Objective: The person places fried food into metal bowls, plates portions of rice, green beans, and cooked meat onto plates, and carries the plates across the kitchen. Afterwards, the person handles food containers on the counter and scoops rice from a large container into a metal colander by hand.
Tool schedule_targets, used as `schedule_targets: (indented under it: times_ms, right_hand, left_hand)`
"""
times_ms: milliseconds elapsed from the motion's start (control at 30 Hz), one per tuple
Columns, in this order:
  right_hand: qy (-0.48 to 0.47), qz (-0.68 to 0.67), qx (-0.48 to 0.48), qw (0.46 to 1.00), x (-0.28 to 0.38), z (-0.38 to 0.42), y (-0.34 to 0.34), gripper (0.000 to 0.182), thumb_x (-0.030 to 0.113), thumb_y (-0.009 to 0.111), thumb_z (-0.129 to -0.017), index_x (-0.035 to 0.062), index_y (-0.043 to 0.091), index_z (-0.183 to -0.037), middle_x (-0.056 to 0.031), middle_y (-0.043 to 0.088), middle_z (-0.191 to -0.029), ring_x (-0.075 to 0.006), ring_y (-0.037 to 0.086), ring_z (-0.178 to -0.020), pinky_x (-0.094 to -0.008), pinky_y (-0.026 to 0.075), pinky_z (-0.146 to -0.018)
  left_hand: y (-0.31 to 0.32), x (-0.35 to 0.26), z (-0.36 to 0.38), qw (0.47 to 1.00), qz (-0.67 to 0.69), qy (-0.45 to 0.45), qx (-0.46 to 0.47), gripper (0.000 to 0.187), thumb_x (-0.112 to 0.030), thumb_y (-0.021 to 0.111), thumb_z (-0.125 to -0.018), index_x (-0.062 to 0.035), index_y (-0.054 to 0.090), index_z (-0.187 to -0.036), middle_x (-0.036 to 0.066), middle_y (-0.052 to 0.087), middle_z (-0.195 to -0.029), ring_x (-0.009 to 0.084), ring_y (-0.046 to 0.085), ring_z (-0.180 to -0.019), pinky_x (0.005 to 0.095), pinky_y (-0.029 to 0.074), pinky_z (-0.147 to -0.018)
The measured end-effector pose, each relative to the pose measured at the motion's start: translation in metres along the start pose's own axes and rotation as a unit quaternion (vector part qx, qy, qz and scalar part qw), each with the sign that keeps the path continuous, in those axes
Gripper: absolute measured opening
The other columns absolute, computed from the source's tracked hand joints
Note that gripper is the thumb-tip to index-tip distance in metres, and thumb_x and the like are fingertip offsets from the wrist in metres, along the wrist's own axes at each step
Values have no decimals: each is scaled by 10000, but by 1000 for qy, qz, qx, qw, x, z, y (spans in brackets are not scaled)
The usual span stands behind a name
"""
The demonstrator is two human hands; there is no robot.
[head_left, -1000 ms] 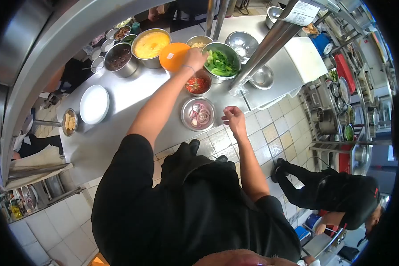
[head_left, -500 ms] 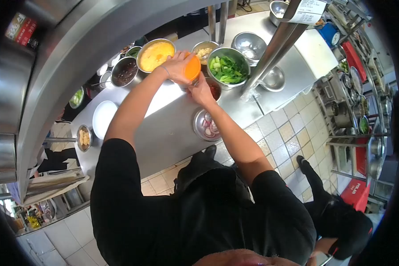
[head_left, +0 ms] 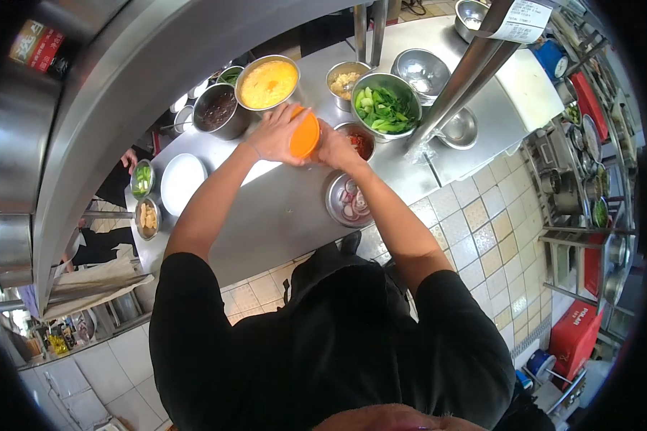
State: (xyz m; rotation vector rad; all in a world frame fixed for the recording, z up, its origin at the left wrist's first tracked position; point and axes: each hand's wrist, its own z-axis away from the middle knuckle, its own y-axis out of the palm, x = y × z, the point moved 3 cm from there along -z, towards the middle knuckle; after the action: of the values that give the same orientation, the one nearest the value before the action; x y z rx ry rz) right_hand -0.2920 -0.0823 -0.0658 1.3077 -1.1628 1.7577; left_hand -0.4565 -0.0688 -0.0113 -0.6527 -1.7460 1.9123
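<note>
Both my hands hold an orange bowl (head_left: 305, 135) tilted on edge above the steel counter (head_left: 266, 215). My left hand (head_left: 277, 133) grips its left side, and my right hand (head_left: 336, 147) holds its right side. Just beyond my right hand is a small steel bowl of red chilli sauce (head_left: 361, 142). Below that hand a steel bowl of sliced red onion (head_left: 349, 200) sits near the counter's front edge.
Along the back stand a pot of yellow sauce (head_left: 268, 83), a dark-filled pot (head_left: 216, 109), a bowl of greens (head_left: 386, 108), a small garlic bowl (head_left: 345, 77) and empty steel bowls (head_left: 425, 70). A white plate (head_left: 182, 183) lies left. Another person's hand (head_left: 129, 158) shows far left.
My left hand lifted the orange bowl from the back of the counter and tipped it on edge. My right hand rose from the counter edge to join it.
</note>
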Motion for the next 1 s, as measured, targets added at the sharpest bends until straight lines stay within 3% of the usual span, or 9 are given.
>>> schedule_targets:
  times_ms: [133,400,500,600,700,767,800,900,1000]
  right_hand:
    - [42,75,58,995,19,10,21,1018,171,857,-565,-7,302,-1400,-234,573,-1232,-329,561,-1160,-366,453,-961]
    - [-149,-260,71,951,-31,1,100,1149,48,896,-524,3,211,-1446,-137,450,-1369,-239,439,-1274,-340,372,-1069]
    - [-145,-225,42,963,-29,6,108,1151,38,892,-536,9,195,-1451,-135,444,-1370,-233,441,-1267,-340,369,-1072]
    - [-129,-156,1,979,-32,12,112,1146,33,884,-549,14,180,-1453,-134,446,-1370,-232,444,-1267,-342,376,-1068]
    - [-111,-137,-19,984,-36,10,119,1141,16,873,-563,23,163,-1456,-127,452,-1368,-231,446,-1269,-346,388,-1061]
    - [-103,-137,-22,985,-39,9,119,1138,5,866,-572,28,152,-1458,-122,456,-1367,-230,447,-1271,-349,396,-1056]
    - [-100,-140,-22,985,-40,8,119,1136,-1,862,-577,31,146,-1459,-120,457,-1366,-230,448,-1272,-351,400,-1054]
    - [-95,-153,-23,983,-41,8,120,1132,-18,851,-591,40,129,-1461,-113,463,-1364,-229,450,-1274,-355,412,-1047]
    - [-93,-154,-19,984,-39,10,121,1159,-9,856,-585,21,107,-1468,-118,474,-1360,-228,452,-1274,-348,406,-1047]
  left_hand:
    - [-9,-5,36,999,45,-4,5,1151,-471,810,-534,-71,257,-1461,219,283,-1451,369,257,-1351,500,221,-1077]
    - [10,0,88,995,48,-36,-84,1122,-474,801,-529,-72,295,-1447,196,258,-1481,383,250,-1355,489,227,-1062]
    - [20,-8,91,986,22,-116,-119,1124,-510,785,-537,-73,293,-1449,191,279,-1473,391,238,-1357,508,251,-1045]
    - [20,-32,81,922,18,-372,-105,1032,-552,729,-634,-63,309,-1440,197,266,-1481,428,306,-1318,534,336,-989]
    - [8,-28,90,835,120,-527,-103,868,-566,639,-760,-45,383,-1406,230,438,-1365,391,483,-1203,510,423,-919]
    - [-25,-26,110,774,279,-565,-54,782,-547,592,-816,-32,426,-1381,238,546,-1236,355,564,-1108,465,448,-912]
    - [-36,-21,122,736,355,-576,-30,743,-538,569,-844,-26,447,-1368,242,600,-1172,338,605,-1060,443,461,-909]
    - [10,39,146,846,107,-506,-131,607,-466,545,-885,-13,539,-1289,216,681,-996,317,644,-980,392,472,-887]
    - [54,56,139,801,393,-427,-144,445,-360,530,-910,-8,622,-1167,197,682,-1032,364,638,-962,392,483,-845]
